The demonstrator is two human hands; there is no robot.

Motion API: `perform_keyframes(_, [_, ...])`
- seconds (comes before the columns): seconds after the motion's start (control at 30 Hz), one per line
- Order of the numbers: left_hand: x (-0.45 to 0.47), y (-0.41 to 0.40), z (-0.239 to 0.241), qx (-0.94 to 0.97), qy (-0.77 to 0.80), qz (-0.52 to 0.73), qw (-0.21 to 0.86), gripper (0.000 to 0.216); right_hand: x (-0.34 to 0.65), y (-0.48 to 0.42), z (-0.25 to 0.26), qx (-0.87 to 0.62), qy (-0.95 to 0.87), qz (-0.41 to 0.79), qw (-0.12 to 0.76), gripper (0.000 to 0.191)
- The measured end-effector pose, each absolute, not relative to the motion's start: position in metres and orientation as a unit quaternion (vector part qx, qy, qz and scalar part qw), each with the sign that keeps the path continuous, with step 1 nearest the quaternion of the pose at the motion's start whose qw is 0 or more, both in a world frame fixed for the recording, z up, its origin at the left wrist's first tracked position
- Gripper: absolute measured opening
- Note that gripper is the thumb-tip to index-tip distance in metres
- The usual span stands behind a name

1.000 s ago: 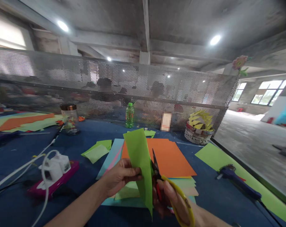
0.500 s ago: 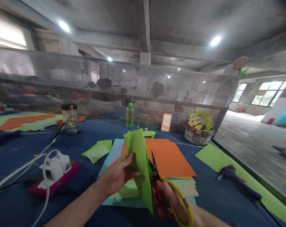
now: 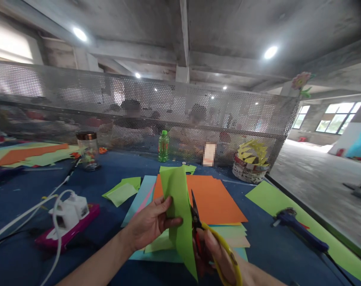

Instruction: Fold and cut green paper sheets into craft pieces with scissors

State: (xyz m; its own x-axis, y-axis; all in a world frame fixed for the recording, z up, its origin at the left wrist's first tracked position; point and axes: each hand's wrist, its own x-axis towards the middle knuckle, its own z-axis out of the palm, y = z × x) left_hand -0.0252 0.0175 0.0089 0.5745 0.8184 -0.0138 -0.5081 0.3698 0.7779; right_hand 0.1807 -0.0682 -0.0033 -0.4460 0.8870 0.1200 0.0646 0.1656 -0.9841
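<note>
L hand [image 3: 150, 223] pinching grn paper [image 3: 180, 202] upright; R hand [image 3: 216, 252] gripping yellow-hdl scissors [image 3: 196, 219] just beside paper's R edge.

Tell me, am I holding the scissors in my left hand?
No, the scissors are in the right hand, while the left hand holds the green paper.
</note>
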Motion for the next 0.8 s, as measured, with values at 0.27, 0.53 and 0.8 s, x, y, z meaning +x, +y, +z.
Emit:
perform_keyframes(0.27, [-0.025, 0.017, 0.012, 0.375, 0.207, 0.419, 0.8, 0.018, 0.177, -0.062, -0.002, -0.329, -0.669, 0.546, 0.383, 0.058])
perform_keyframes(0.53, [-0.023, 0.014, 0.01, 0.384, 0.206, 0.392, 0.81, 0.02, 0.177, -0.066, 0.001, -0.332, -0.646, 0.555, 0.407, 0.053])
perform_keyframes(0.8, [-0.023, 0.015, 0.01, 0.4, 0.22, 0.394, 0.798, 0.024, 0.179, -0.064, 0.008, -0.313, -0.674, 0.553, 0.377, 0.054])
